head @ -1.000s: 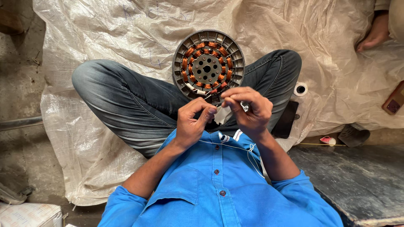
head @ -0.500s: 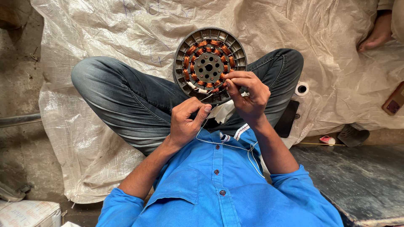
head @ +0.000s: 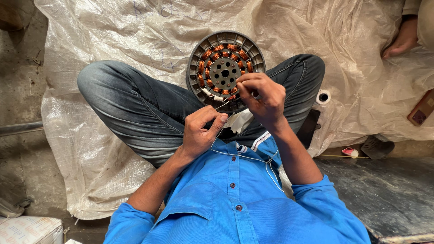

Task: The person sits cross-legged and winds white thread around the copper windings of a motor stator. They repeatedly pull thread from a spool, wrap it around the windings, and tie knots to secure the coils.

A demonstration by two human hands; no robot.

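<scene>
Stator (head: 224,72), centre-top of frame, under right hand (head: 262,99), apparently pinched on its rim; left hand (head: 201,131) below, closed on white cord (head: 244,156).

Stator (head: 224,72): dull grey metal frame, glossy copper wire coils. Sheet (head: 113,40): woven plastic, whitish, crinkled, faint sheen. Jeans (head: 135,108): faded grey denim, matt. Shirt (head: 235,203): smooth blue cloth. Thread (head: 253,158): thin, white, matt. Floor (head: 20,135): rough, dusty concrete. Tape roll (head: 323,96): white.

Floor repair workshop: copper-wound stator (head: 225,71), plastic sheeting (head: 113,40).
</scene>
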